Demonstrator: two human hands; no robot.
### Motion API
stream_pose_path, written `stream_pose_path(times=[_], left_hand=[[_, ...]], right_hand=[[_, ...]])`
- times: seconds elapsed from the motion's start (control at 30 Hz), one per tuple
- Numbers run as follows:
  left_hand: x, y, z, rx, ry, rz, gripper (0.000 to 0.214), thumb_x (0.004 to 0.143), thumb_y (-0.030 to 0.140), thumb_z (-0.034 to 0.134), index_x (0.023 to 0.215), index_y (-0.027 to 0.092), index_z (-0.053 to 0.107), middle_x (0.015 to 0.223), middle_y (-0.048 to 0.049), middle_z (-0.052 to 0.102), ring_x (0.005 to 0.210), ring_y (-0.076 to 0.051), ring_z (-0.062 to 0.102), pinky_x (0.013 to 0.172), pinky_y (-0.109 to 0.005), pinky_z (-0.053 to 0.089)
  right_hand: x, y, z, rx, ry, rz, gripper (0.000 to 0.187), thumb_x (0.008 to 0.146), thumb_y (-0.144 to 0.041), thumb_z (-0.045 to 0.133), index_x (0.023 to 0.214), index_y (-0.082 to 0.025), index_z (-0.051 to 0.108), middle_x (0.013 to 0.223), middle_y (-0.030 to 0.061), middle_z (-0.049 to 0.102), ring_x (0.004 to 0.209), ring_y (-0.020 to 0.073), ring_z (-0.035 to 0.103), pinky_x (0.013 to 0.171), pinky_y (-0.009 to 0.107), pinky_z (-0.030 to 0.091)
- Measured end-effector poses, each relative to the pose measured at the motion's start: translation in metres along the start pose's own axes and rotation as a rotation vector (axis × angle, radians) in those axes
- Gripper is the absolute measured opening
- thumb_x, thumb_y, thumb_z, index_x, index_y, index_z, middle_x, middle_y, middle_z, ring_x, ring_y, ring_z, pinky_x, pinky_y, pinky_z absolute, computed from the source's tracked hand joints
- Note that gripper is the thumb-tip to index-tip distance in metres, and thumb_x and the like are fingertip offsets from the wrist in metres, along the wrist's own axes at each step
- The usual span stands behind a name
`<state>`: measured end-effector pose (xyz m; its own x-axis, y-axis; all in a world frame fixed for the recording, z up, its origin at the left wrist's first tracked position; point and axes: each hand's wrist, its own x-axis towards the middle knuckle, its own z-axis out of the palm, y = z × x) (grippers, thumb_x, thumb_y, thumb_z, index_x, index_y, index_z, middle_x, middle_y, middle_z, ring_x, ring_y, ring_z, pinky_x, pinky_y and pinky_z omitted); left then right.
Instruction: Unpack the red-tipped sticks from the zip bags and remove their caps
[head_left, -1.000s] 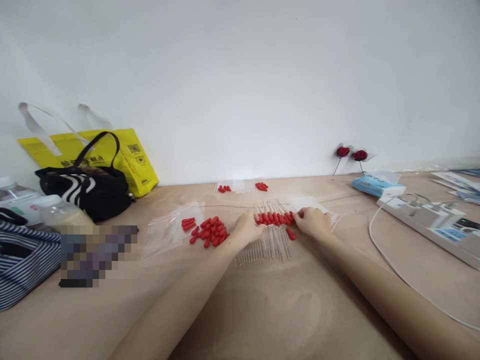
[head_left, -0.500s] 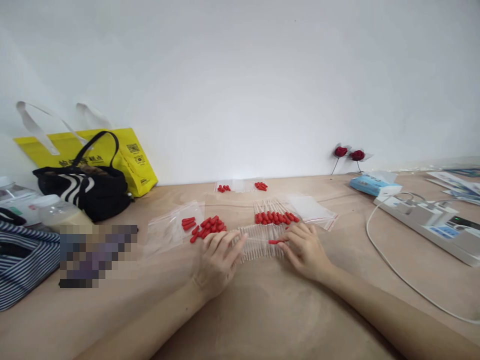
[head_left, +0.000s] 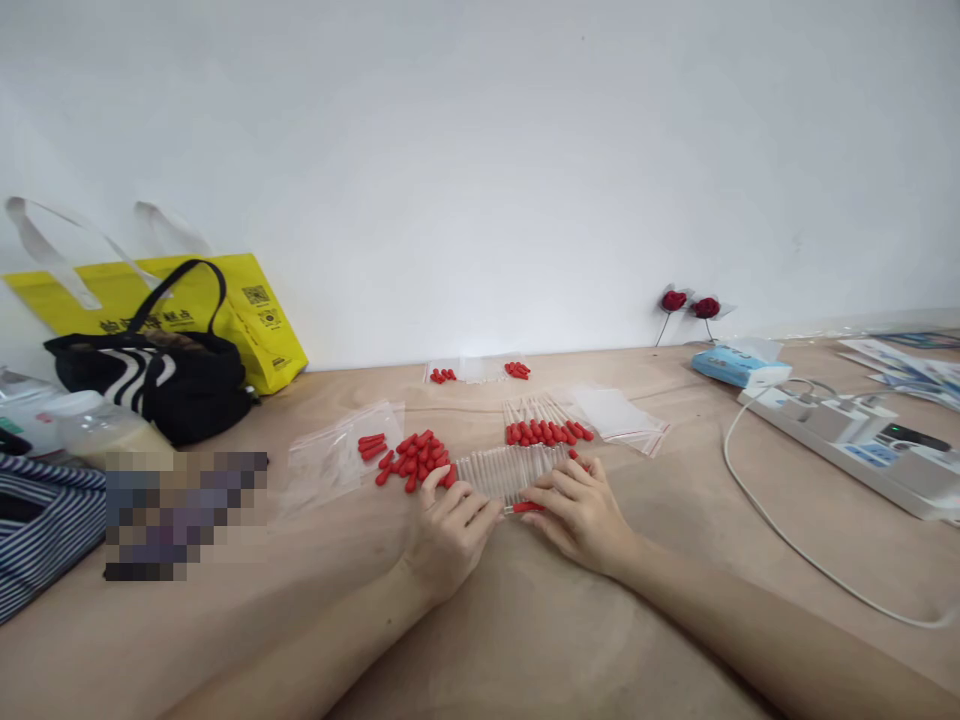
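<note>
My left hand [head_left: 454, 525] is closed, pinching a thin clear glass tube [head_left: 508, 510] whose short visible end meets a red rubber bulb [head_left: 527, 507]. That bulb is gripped by the fingers of my right hand [head_left: 581, 512]; how far the tube sits inside cannot be seen. Just beyond both hands lies a row of clear glass tubes [head_left: 502, 468], side by side. Behind it are several droppers [head_left: 540, 425] with red bulbs on their near ends. A pile of loose red bulbs [head_left: 420, 455] lies by my left fingers, and another bulb shows behind my right fingers.
Clear zip bags [head_left: 322, 455] lie left, and more bags [head_left: 626, 415] right. Two small bagged sets [head_left: 480, 370] rest near the wall. A power strip [head_left: 840, 435] with a white cable [head_left: 780, 560], a tissue pack [head_left: 739, 365], a yellow bag [head_left: 277, 320] and a black bag [head_left: 187, 390] stand around.
Both hands have come closer together and nearer to me. The glass tube and the red bulb, held over the row before, are now at its near edge. The view has shifted slightly.
</note>
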<state>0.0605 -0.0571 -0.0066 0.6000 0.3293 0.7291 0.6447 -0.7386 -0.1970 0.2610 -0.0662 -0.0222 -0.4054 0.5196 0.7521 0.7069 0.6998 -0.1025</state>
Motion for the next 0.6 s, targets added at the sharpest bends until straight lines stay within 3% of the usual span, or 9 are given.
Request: stream_pose_path(times=[0.23, 0.43, 0.6], left_hand=[[0.0022, 0.0022, 0.0023, 0.001, -0.012, 0.023, 0.014, 0.085, 0.023, 0.048, 0.085, 0.02, 0.062, 0.063, 0.0037, 0.062, 0.065, -0.013, 0.052, 0.093, -0.044, 0.025], [0.0033, 0.0024, -0.0011, 0.059, -0.034, 0.064, 0.023, 0.086, 0.024, 0.046, 0.068, 0.019, 0.059, 0.055, 0.0042, 0.056, 0.063, -0.013, 0.049, 0.091, -0.042, 0.026], [0.0012, 0.0022, -0.0026, 0.059, -0.015, 0.065, 0.023, 0.086, 0.024, 0.045, 0.068, 0.019, 0.058, 0.055, 0.0042, 0.056, 0.065, -0.013, 0.048, 0.09, -0.043, 0.026]], right_hand=[[0.0009, -0.0039, 0.0051, -0.051, 0.047, -0.055, 0.013, 0.081, -0.024, 0.053, 0.089, -0.02, 0.063, 0.064, -0.0009, 0.058, 0.068, 0.0126, 0.043, 0.076, 0.034, 0.025], [0.0024, -0.0087, 0.0008, -0.085, 0.043, -0.122, 0.017, 0.082, -0.019, 0.046, 0.08, -0.019, 0.063, 0.057, -0.0011, 0.054, 0.065, 0.0125, 0.042, 0.075, 0.035, 0.024], [0.0011, -0.009, -0.0013, -0.072, 0.034, -0.142, 0.018, 0.081, -0.018, 0.045, 0.078, -0.021, 0.063, 0.053, -0.0026, 0.051, 0.063, 0.0122, 0.042, 0.076, 0.036, 0.023]])
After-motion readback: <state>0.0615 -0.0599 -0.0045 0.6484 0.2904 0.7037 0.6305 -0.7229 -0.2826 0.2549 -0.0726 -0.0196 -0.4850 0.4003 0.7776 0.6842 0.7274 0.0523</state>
